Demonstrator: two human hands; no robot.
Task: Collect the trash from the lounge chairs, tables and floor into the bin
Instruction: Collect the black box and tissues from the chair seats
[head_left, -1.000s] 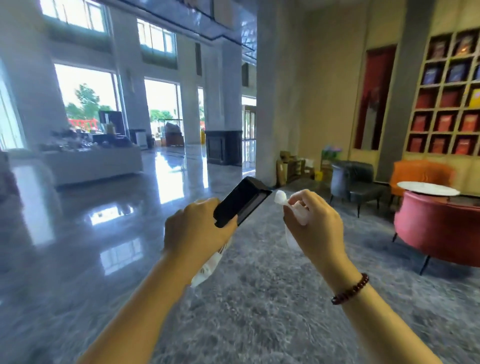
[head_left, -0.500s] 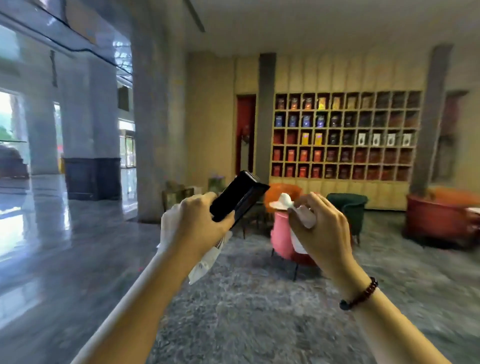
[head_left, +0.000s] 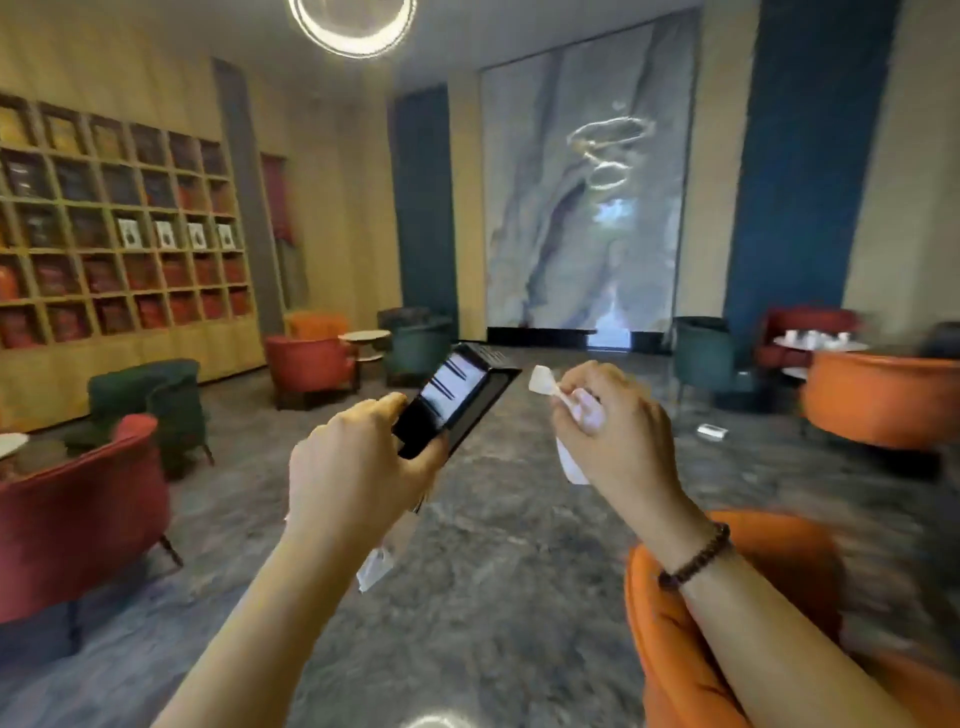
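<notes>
A: Hands?
B: Left hand grips a black box, tilted up and away; a white wrapper hangs below that hand. Right hand holds crumpled paper, one twisted end pointing toward the box. Bracelet on the right wrist.
A: Floor?
B: One small white item, near the far orange chair.
A: Furniture?
B: Red chair at left; near orange chair under the right forearm; green chair behind the red one; shelf on the left wall; ring lamp overhead.
</notes>
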